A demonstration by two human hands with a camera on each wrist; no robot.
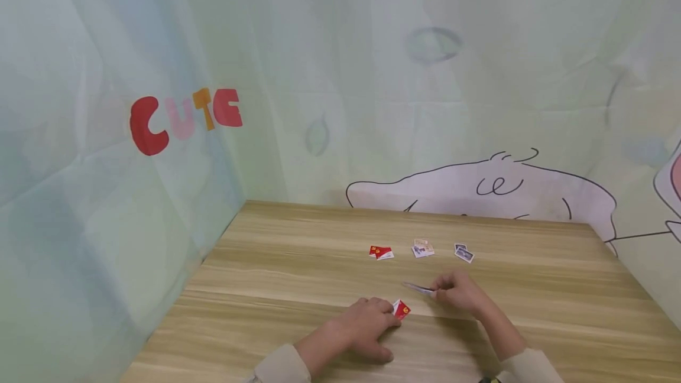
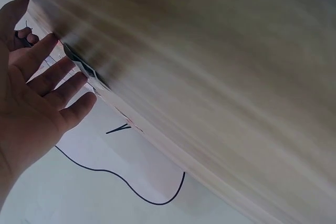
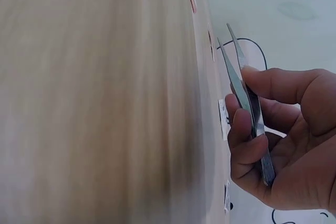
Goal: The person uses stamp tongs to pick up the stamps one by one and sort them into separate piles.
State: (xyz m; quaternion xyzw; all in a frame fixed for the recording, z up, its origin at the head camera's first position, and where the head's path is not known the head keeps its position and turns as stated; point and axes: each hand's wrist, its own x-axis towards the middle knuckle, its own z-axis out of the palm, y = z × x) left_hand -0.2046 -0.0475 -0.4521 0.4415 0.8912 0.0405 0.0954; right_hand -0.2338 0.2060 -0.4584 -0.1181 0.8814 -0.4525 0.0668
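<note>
My right hand (image 1: 459,291) holds a pair of metal tweezers (image 3: 234,77) between thumb and fingers. The two tips stand apart with nothing between them in the right wrist view, and they point left over the table in the head view. My left hand (image 1: 367,325) lies low on the wooden table, its fingers loosely extended, the fingertips right at the edge of small red-and-white stamps (image 1: 403,311) with a yellow emblem. Those stamps are partly covered by the fingers. In the left wrist view, dark curled-looking stamp edges (image 2: 79,60) show by the fingertips.
Farther back on the wooden table (image 1: 298,265) lie small overlapping groups in a row: red stamps (image 1: 380,252), beige and purplish stamps (image 1: 422,250), and dark grey stamps (image 1: 464,254). A printed cloth wall (image 1: 319,75) rises along the table's back and left edges.
</note>
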